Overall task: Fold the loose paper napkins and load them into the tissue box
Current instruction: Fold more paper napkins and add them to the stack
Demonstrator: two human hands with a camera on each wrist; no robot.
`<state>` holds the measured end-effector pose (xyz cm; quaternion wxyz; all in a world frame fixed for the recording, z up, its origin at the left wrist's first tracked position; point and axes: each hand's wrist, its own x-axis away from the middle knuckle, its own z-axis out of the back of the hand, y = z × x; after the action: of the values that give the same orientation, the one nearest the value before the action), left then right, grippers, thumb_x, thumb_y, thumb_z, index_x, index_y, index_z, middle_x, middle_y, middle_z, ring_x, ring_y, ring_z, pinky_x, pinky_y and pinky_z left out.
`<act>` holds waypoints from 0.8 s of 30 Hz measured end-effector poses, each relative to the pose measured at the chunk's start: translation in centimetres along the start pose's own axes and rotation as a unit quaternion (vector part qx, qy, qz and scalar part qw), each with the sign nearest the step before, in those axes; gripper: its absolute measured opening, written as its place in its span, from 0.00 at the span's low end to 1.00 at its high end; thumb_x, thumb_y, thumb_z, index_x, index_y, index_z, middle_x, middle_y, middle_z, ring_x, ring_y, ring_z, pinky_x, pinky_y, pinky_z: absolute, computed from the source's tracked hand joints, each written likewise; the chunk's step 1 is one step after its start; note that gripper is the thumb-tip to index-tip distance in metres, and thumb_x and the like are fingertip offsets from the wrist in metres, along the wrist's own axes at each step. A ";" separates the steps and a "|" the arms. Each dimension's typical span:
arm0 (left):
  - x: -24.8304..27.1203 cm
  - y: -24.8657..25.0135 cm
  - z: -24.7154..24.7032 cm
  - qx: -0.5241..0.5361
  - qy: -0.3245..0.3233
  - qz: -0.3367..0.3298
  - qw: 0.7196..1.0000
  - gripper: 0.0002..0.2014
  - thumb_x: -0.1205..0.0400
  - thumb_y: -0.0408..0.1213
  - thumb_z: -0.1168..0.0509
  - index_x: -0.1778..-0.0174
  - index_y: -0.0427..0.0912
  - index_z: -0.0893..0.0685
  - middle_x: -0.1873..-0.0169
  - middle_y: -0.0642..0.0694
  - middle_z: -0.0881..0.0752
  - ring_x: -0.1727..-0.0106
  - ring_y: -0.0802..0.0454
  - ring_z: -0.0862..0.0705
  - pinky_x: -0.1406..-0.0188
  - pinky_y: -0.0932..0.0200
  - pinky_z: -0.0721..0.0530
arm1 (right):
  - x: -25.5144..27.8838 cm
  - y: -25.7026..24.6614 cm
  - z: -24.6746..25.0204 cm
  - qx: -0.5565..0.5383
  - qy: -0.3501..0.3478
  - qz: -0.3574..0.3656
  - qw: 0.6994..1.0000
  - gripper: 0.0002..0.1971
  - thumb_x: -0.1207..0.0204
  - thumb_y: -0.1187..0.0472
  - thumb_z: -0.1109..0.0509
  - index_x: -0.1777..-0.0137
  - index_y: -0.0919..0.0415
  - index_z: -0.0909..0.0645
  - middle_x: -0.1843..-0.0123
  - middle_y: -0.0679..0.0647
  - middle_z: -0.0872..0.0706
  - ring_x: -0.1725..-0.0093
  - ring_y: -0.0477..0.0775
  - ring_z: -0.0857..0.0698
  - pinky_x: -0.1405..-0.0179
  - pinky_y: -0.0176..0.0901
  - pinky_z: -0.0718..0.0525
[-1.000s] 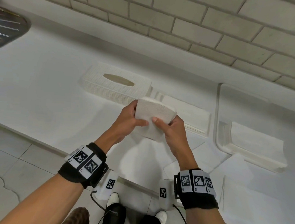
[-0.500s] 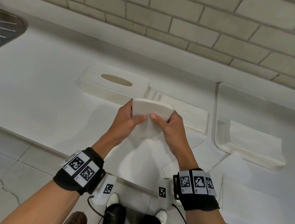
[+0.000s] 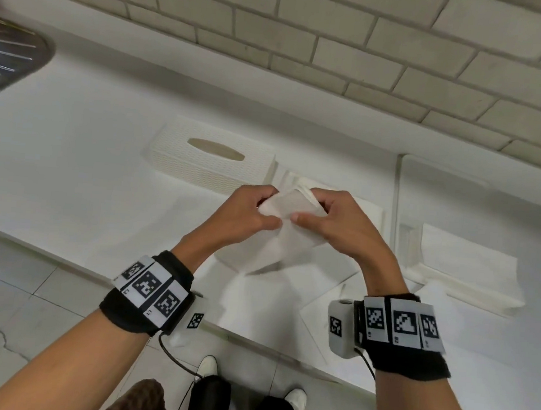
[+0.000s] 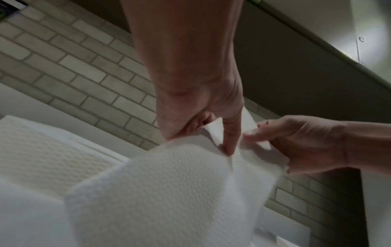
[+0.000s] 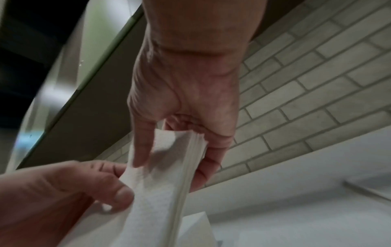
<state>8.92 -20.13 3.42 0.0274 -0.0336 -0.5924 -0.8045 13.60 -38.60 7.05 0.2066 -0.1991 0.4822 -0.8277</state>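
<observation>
Here, both hands were together above the white counter (image 3: 71,163), and they held one bundle of folded paper napkins (image 3: 288,229) between them. The left hand (image 3: 245,216) pinched its left edge with curled fingers and thumb. The right hand (image 3: 338,226) gripped the right edge, where the stacked layers showed in the right wrist view. The lower part of the bundle hung down under the hands. The woven white tissue box (image 3: 214,160) stood just beyond the left hand, with its oval slot facing up. A flat stack of napkins (image 3: 365,212) lay beyond the right hand. Further to the right of that hand, more napkins (image 3: 465,262) rested in a white tray (image 3: 450,285).
</observation>
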 end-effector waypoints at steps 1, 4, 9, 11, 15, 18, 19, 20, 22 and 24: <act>0.0 0.0 0.1 0.009 -0.015 0.008 1.000 0.10 0.28 0.27 0.25 0.54 0.42 0.14 0.63 0.48 0.13 0.63 0.53 0.15 0.61 0.57 0.17 | -0.1 0.2 0.2 0.026 0.012 -0.003 1.000 0.03 0.24 0.61 0.27 0.54 0.57 0.12 0.59 0.56 0.11 0.62 0.49 0.15 0.60 0.43 0.19; -0.1 -1.3 1.8 0.081 -0.012 0.048 0.995 0.11 0.30 0.26 0.23 0.55 0.44 0.10 0.58 0.46 0.09 0.58 0.52 0.11 0.55 0.58 0.13 | 0.2 1.9 1.5 -0.026 0.094 -0.017 0.995 0.06 0.22 0.61 0.28 0.53 0.62 0.12 0.59 0.57 0.11 0.60 0.51 0.15 0.56 0.47 0.19; 0.6 -4.1 3.5 0.248 0.019 0.104 0.963 0.18 0.32 0.27 0.24 0.45 0.40 0.11 0.49 0.44 0.08 0.46 0.47 0.10 0.51 0.58 0.14 | 1.8 4.9 1.8 -0.232 0.144 -0.057 0.960 0.09 0.20 0.63 0.31 0.44 0.53 0.13 0.47 0.52 0.08 0.47 0.52 0.10 0.44 0.45 0.13; 0.6 -4.7 2.7 0.254 0.040 0.120 0.959 0.16 0.27 0.25 0.26 0.44 0.40 0.12 0.47 0.44 0.08 0.43 0.44 0.11 0.46 0.54 0.15 | 1.8 6.1 0.5 -0.239 0.143 -0.082 0.957 0.10 0.20 0.65 0.31 0.42 0.55 0.14 0.46 0.53 0.08 0.46 0.54 0.10 0.47 0.43 0.12; 0.9 -5.9 1.5 0.181 0.075 0.114 0.974 0.12 0.22 0.27 0.29 0.47 0.47 0.12 0.49 0.47 0.08 0.46 0.45 0.10 0.46 0.55 0.15 | 1.8 8.2 -2.1 -0.211 0.153 -0.118 0.958 0.10 0.21 0.69 0.32 0.41 0.62 0.16 0.54 0.51 0.09 0.53 0.53 0.11 0.59 0.37 0.14; 1.3 -6.5 1.6 0.171 0.101 0.099 0.975 0.13 0.21 0.27 0.31 0.49 0.51 0.12 0.49 0.49 0.08 0.47 0.50 0.10 0.46 0.57 0.15 | 1.8 8.9 -3.2 -0.219 0.164 -0.113 0.955 0.12 0.20 0.67 0.32 0.38 0.62 0.17 0.52 0.52 0.09 0.52 0.51 0.11 0.49 0.42 0.15; 1.4 -6.6 1.6 0.172 0.110 0.095 0.974 0.13 0.21 0.26 0.30 0.49 0.50 0.13 0.50 0.50 0.09 0.48 0.52 0.10 0.47 0.60 0.15 | 1.8 9.1 -3.4 -0.220 0.169 -0.113 0.954 0.13 0.20 0.66 0.32 0.37 0.61 0.18 0.52 0.52 0.09 0.52 0.50 0.11 0.46 0.43 0.16; 1.5 -6.8 1.5 0.175 0.116 0.095 0.973 0.13 0.22 0.25 0.30 0.49 0.49 0.13 0.51 0.50 0.09 0.50 0.53 0.11 0.50 0.62 0.16 | 1.8 9.2 -3.6 -0.222 0.172 -0.116 0.953 0.13 0.20 0.66 0.32 0.36 0.60 0.18 0.52 0.53 0.09 0.52 0.50 0.12 0.45 0.42 0.16; 1.6 -7.4 1.3 0.171 0.122 0.104 0.972 0.14 0.22 0.24 0.31 0.49 0.48 0.15 0.54 0.49 0.10 0.53 0.53 0.13 0.55 0.65 0.18 | 1.8 9.5 -4.1 -0.234 0.166 -0.121 0.950 0.14 0.21 0.69 0.32 0.37 0.59 0.17 0.48 0.57 0.09 0.49 0.54 0.11 0.43 0.46 0.16; 1.7 -8.0 0.8 0.149 0.123 0.116 0.974 0.13 0.21 0.25 0.32 0.51 0.50 0.16 0.57 0.50 0.13 0.57 0.55 0.16 0.63 0.71 0.21 | 1.8 10.0 -4.6 -0.237 0.160 -0.131 0.949 0.13 0.21 0.71 0.33 0.41 0.56 0.17 0.47 0.58 0.09 0.46 0.59 0.11 0.43 0.51 0.15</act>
<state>6.60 -16.99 -3.83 0.1983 0.0014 -0.6895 -0.6966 11.13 -40.79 -3.61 -0.0366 -0.1681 0.6607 -0.7306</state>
